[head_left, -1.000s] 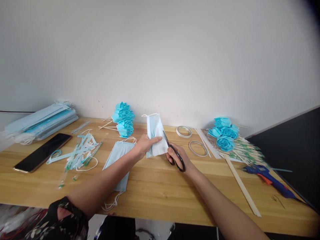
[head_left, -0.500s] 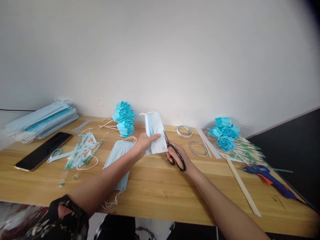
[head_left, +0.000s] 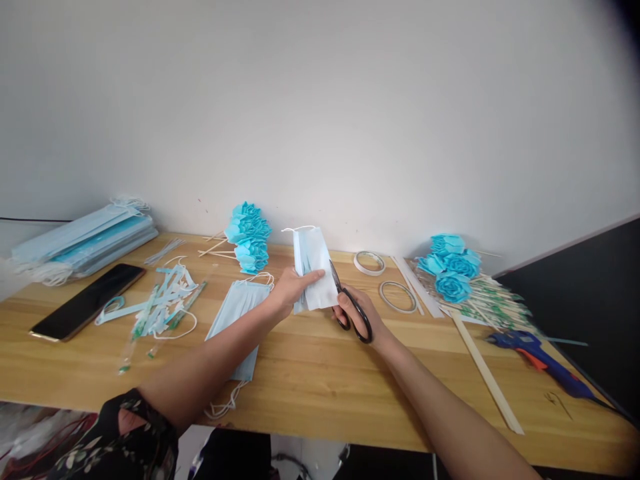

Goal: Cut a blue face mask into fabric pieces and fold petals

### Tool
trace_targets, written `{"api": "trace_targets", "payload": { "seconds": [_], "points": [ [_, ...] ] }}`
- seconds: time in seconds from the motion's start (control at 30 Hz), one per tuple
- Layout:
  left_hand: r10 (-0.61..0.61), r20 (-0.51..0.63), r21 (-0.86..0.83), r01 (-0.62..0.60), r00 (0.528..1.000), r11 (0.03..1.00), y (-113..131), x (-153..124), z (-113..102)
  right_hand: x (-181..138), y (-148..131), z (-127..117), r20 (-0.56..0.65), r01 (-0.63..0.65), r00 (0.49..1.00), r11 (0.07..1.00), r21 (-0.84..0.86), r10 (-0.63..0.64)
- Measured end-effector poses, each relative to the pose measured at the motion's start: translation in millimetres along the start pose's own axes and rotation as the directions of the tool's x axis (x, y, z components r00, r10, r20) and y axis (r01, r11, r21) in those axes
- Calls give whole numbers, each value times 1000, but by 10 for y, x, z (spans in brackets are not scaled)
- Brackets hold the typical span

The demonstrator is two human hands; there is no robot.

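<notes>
Above the middle of the table my left hand (head_left: 294, 288) pinches a light blue and white face mask (head_left: 320, 257), its thumb lying across the front. The mask is held upright, with a white ear loop at its top. My right hand (head_left: 356, 310) grips black-handled scissors (head_left: 361, 320), the blades at the mask's right edge. How far the blades are parted I cannot tell. Under my left forearm lie more face masks (head_left: 243, 303) with white loops, partly hidden by the arm.
Left are a mask stack (head_left: 95, 237), a phone (head_left: 87, 302) and cut strips (head_left: 167, 300). Blue flowers on sticks (head_left: 249, 237) stand at the back. Right are tape rolls (head_left: 369, 263), more blue flowers (head_left: 453, 267), a wooden strip (head_left: 487, 373) and a blue glue gun (head_left: 543, 360).
My left hand and the mask have shifted slightly to the right, towards the scissors. My right hand has stayed almost in place.
</notes>
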State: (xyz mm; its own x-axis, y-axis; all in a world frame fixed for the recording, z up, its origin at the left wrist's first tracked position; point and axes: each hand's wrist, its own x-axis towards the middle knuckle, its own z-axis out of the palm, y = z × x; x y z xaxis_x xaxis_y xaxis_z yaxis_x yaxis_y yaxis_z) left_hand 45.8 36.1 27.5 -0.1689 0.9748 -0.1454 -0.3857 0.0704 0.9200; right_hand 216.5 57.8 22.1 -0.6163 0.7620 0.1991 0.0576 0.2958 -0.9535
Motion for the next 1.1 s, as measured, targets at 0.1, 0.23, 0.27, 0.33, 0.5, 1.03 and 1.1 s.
{"api": "trace_targets", "payload": {
  "seconds": [0.1,0.23,0.27,0.33,0.5,1.03,1.1],
  "points": [
    [0,-15,5,0,1000,1000,0,0,6,0,18,-5,-1,-1,1000,1000,0,1],
    [2,-20,-3,-2,1000,1000,-2,-6,19,0,18,0,-3,-9,1000,1000,16,9],
    [2,-21,-4,-2,1000,1000,-4,-8,21,-1,16,3,-5,-11,1000,1000,21,11],
    [-1,-23,-4,0,1000,1000,-10,-9,22,-2,13,7,-8,-13,1000,1000,22,13],
    [-11,-31,-7,11,999,1000,-14,-9,24,-6,29,3,-17,-28,999,1000,10,28],
    [-10,-26,-22,10,1000,1000,-18,-5,19,-3,66,-20,-44,-60,997,998,-23,59],
    [-9,-21,-28,8,1000,1000,-22,-4,19,-4,73,-22,-46,-72,996,997,-20,71]
  ]
}}
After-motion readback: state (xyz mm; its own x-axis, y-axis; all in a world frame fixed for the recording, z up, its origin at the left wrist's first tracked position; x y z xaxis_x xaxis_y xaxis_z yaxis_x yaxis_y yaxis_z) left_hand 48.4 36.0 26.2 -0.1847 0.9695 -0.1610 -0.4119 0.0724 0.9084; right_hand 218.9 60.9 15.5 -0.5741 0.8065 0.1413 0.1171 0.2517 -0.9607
